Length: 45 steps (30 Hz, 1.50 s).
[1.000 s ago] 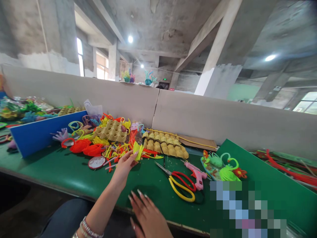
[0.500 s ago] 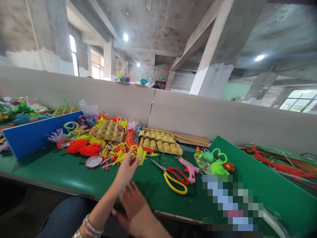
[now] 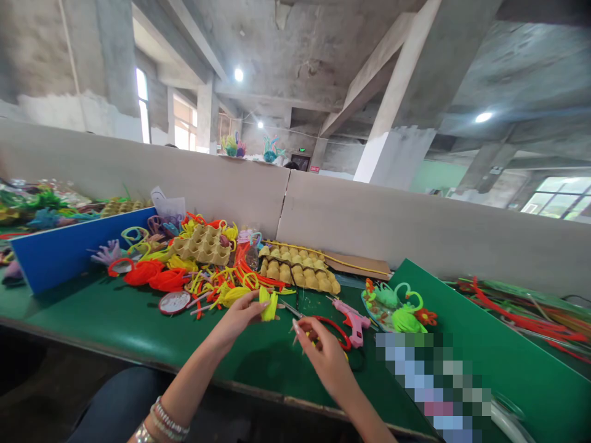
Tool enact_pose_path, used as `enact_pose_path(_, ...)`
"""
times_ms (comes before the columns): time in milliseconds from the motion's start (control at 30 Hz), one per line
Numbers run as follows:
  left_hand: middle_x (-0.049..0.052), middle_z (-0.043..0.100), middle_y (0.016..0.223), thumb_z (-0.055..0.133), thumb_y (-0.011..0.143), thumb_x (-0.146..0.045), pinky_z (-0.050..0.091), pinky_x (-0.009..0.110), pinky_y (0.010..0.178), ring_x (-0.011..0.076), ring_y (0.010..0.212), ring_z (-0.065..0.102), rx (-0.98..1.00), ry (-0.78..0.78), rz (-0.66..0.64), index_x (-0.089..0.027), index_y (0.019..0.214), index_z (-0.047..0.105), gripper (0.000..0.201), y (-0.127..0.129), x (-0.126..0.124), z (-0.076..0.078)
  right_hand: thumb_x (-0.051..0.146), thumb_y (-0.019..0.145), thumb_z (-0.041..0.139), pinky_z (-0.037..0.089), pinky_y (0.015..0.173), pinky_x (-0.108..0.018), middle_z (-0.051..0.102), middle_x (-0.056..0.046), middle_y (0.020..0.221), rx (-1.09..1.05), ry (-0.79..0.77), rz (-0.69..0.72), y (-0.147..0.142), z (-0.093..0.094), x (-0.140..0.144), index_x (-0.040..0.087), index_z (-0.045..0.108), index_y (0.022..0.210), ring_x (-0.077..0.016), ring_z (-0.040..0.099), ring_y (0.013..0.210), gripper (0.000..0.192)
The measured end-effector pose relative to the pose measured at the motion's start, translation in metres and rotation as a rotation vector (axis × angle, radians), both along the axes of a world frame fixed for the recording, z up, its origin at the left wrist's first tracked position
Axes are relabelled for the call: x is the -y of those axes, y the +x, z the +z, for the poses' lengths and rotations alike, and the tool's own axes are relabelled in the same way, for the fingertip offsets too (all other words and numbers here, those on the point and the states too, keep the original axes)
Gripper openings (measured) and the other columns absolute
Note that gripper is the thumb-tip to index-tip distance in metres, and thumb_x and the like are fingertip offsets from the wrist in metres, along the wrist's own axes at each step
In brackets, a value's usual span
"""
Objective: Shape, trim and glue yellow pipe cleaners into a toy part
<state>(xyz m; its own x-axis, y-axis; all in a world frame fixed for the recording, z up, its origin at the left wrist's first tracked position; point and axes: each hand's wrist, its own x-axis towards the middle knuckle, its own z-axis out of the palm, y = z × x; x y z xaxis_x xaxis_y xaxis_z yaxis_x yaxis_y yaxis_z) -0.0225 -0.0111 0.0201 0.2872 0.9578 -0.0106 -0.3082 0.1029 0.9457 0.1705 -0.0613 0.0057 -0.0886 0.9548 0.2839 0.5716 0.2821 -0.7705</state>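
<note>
My left hand (image 3: 244,312), with beaded bracelets at the wrist, pinches a small bundle of yellow pipe cleaners (image 3: 268,304) above the green table. To its right my right hand (image 3: 323,351) hovers with its fingers apart and slightly bent, and I see nothing in them. It covers much of the scissors (image 3: 333,331), whose red and yellow handles show only in part and whose blades point toward the bundle. A pink glue gun (image 3: 353,321) lies just beyond the scissors.
Egg cartons (image 3: 300,271) and a heap of red and yellow pipe cleaners (image 3: 170,278) sit behind and to the left, beside a round white-topped lid (image 3: 175,302). Green pipe-cleaner swans (image 3: 407,317) stand at right. Blue (image 3: 83,249) and green (image 3: 462,326) dividers flank the table (image 3: 106,329).
My right hand has risen from the table's front edge and moved right, over the scissors. My left hand still holds the yellow bundle, slightly farther right and lower.
</note>
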Motion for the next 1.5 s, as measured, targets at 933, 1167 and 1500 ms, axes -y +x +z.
enact_pose_path(933, 0.004, 0.069, 0.069, 0.070, 0.061, -0.028, 0.043, 0.025, 0.060, 0.0186, 0.066, 0.061, -0.523, 0.191, -0.242, -0.012, 0.073, 0.067, 0.020, 0.011, 0.001, -0.034, 0.041, 0.088, 0.043, 0.042, 0.066, -0.026, 0.055, 0.000, 0.077, 0.223, 0.132, 0.150, 0.006, -0.005, -0.032, 0.021, 0.052, 0.089, -0.0149, 0.053, 0.071, 0.022)
enact_pose_path(1167, 0.005, 0.072, 0.078, 0.064, 0.072, -0.041, 0.043, 0.026, 0.068, 0.0214, 0.076, 0.061, -0.672, 0.414, -0.109, -0.014, 0.077, 0.073, 0.029, 0.008, 0.005, -0.020, 0.034, 0.087, 0.044, 0.043, 0.071, -0.032, 0.061, -0.012, 0.088, 0.754, -0.011, -0.581, 0.075, -0.018, -0.061, 0.014, 0.052, 0.092, -0.0246, 0.060, 0.085, 0.022)
enact_pose_path(1500, 0.003, 0.055, 0.083, 0.065, 0.070, -0.049, 0.039, 0.024, 0.068, 0.0157, 0.074, 0.053, -0.892, 0.655, -0.086, -0.020, 0.075, 0.074, 0.031, 0.005, 0.008, -0.018, 0.035, 0.080, 0.052, 0.046, 0.073, -0.037, 0.057, -0.023, 0.104, 0.832, -0.224, -0.742, 0.086, -0.028, -0.071, 0.008, 0.056, 0.103, -0.0323, 0.060, 0.095, 0.036)
